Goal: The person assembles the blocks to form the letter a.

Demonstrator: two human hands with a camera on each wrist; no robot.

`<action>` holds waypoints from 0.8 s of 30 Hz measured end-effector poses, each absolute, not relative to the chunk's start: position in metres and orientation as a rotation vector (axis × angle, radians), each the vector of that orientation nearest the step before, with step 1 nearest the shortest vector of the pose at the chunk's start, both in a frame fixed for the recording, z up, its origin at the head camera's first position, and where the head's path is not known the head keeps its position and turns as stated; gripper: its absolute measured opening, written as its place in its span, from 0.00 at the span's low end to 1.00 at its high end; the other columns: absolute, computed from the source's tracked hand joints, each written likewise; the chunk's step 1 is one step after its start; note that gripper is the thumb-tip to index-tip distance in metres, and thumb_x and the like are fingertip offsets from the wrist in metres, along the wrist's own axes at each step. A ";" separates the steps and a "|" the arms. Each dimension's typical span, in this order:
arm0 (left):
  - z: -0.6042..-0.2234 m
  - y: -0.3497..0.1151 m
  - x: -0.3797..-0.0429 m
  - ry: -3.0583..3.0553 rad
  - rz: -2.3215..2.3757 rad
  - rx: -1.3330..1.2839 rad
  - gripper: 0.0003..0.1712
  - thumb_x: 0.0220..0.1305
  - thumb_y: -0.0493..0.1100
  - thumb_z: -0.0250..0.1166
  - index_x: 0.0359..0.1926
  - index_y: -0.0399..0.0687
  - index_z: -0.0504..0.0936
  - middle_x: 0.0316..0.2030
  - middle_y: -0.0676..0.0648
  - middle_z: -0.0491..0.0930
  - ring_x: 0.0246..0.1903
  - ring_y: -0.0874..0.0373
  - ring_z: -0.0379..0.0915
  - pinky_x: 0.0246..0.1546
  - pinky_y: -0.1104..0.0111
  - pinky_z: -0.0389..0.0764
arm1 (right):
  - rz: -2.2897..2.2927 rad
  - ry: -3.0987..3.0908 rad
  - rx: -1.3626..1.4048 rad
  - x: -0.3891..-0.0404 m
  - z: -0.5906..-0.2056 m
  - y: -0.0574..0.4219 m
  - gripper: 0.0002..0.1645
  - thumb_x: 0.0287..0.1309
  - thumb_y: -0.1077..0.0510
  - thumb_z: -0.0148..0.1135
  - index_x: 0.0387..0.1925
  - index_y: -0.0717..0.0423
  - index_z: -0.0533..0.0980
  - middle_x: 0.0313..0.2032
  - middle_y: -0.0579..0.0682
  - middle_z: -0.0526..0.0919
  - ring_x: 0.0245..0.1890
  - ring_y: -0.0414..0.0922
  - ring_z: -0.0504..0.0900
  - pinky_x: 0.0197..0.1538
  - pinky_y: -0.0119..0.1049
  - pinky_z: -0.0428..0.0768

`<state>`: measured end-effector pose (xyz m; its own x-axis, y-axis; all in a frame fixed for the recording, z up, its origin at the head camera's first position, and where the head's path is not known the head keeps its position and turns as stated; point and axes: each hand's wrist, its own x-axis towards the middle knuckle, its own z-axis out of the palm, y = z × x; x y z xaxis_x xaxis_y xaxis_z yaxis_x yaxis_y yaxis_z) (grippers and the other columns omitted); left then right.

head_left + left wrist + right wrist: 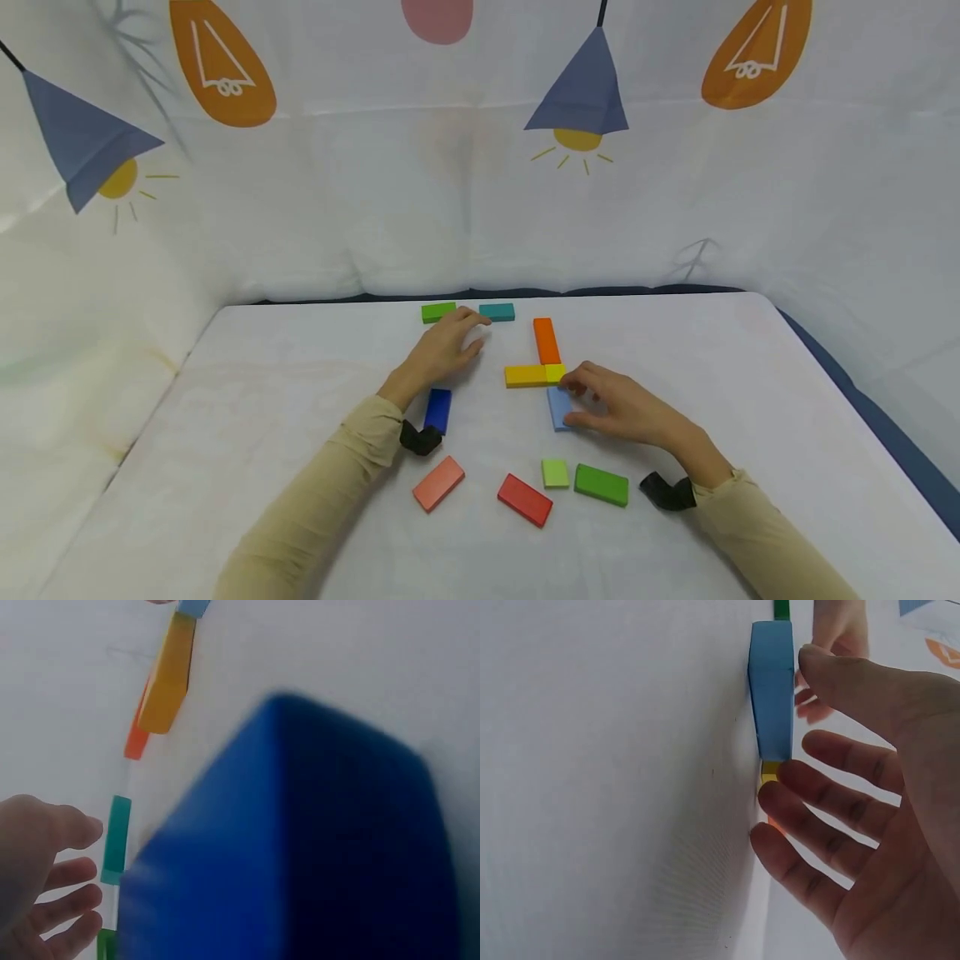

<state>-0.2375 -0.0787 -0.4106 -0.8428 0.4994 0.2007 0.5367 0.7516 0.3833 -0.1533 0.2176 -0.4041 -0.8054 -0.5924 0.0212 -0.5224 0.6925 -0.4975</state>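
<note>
The person wore long, plain khaki-beige sleeves, the left sleeve (315, 492) creased along the forearm and gathered into soft folds near the wrist, the right sleeve (765, 533) matching in colour. A small, curved black device (422, 438) showed at the left wrist, a similar dark one (667, 492) at the right.

Head view evenly bright, soft shadows beside the sleeves (315, 500) along the bottom; left wrist view dimmer, the dark blue block (232, 862) blurred at lower centre
</note>
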 end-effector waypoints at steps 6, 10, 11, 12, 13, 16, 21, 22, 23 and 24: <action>-0.420 -0.077 -0.245 -2.847 -0.628 -0.851 0.23 0.64 0.42 0.61 0.60 0.48 0.74 0.58 0.45 0.72 0.57 0.51 0.69 0.60 0.59 0.72 | -0.687 2.799 -0.928 -0.149 -0.406 0.216 0.29 0.49 0.44 0.70 0.52 0.47 0.73 0.43 0.39 0.76 0.42 0.36 0.74 0.48 0.34 0.79; -0.418 -0.075 -0.248 -2.845 -0.609 -0.878 0.24 0.64 0.42 0.60 0.62 0.46 0.72 0.60 0.43 0.71 0.58 0.50 0.69 0.61 0.59 0.71 | -0.657 2.816 -0.932 -0.147 -0.406 0.214 0.29 0.49 0.43 0.69 0.52 0.47 0.73 0.43 0.38 0.76 0.43 0.36 0.74 0.50 0.36 0.79; -0.416 -0.074 -0.249 -2.851 -0.605 -0.889 0.25 0.64 0.42 0.61 0.62 0.46 0.72 0.60 0.43 0.71 0.59 0.49 0.69 0.62 0.58 0.70 | -0.647 2.819 -0.933 -0.146 -0.406 0.214 0.29 0.50 0.42 0.69 0.52 0.47 0.73 0.43 0.38 0.76 0.43 0.36 0.74 0.50 0.36 0.79; -0.415 -0.073 -0.250 -2.863 -0.598 -0.897 0.25 0.64 0.42 0.60 0.62 0.46 0.72 0.60 0.43 0.71 0.59 0.49 0.69 0.62 0.59 0.70 | -0.640 2.820 -0.933 -0.146 -0.406 0.213 0.29 0.50 0.42 0.69 0.52 0.47 0.74 0.43 0.38 0.76 0.44 0.36 0.74 0.51 0.37 0.79; -0.413 -0.072 -0.251 -2.881 -0.597 -0.905 0.26 0.64 0.42 0.60 0.63 0.46 0.71 0.61 0.43 0.70 0.59 0.49 0.68 0.63 0.59 0.69 | -0.632 2.822 -0.936 -0.146 -0.406 0.213 0.29 0.50 0.41 0.68 0.52 0.46 0.74 0.43 0.38 0.76 0.44 0.36 0.74 0.51 0.37 0.79; -0.405 -0.071 -0.254 -2.949 -0.596 -0.938 0.27 0.65 0.44 0.59 0.65 0.47 0.68 0.62 0.43 0.69 0.61 0.50 0.67 0.64 0.59 0.67 | -0.609 2.832 -0.937 -0.145 -0.406 0.213 0.29 0.50 0.41 0.68 0.52 0.46 0.75 0.44 0.38 0.76 0.45 0.36 0.75 0.52 0.38 0.79; -0.391 -0.071 -0.261 -3.046 -0.653 -0.940 0.28 0.67 0.44 0.58 0.66 0.47 0.67 0.63 0.44 0.68 0.61 0.51 0.66 0.65 0.59 0.67 | -0.574 2.843 -0.940 -0.143 -0.404 0.212 0.30 0.49 0.43 0.70 0.52 0.47 0.75 0.45 0.39 0.76 0.46 0.36 0.75 0.53 0.38 0.79; -0.389 -0.072 -0.262 -3.050 -0.663 -0.938 0.28 0.67 0.44 0.58 0.66 0.47 0.67 0.62 0.44 0.68 0.61 0.51 0.66 0.65 0.59 0.67 | -0.569 2.843 -0.939 -0.143 -0.404 0.211 0.30 0.48 0.43 0.70 0.53 0.47 0.75 0.45 0.39 0.76 0.46 0.36 0.75 0.53 0.38 0.79; -0.388 -0.072 -0.264 -3.049 -0.676 -0.938 0.27 0.67 0.44 0.58 0.66 0.46 0.67 0.62 0.43 0.69 0.60 0.51 0.66 0.64 0.59 0.67 | -0.565 2.842 -0.935 -0.143 -0.404 0.211 0.30 0.48 0.44 0.70 0.53 0.48 0.75 0.44 0.40 0.77 0.45 0.36 0.75 0.52 0.38 0.79; -0.388 -0.073 -0.266 -3.048 -0.686 -0.938 0.27 0.67 0.44 0.58 0.66 0.46 0.67 0.62 0.43 0.69 0.61 0.50 0.66 0.65 0.59 0.67 | -0.557 2.842 -0.932 -0.143 -0.404 0.210 0.30 0.48 0.44 0.70 0.53 0.48 0.75 0.44 0.40 0.77 0.45 0.36 0.75 0.52 0.38 0.79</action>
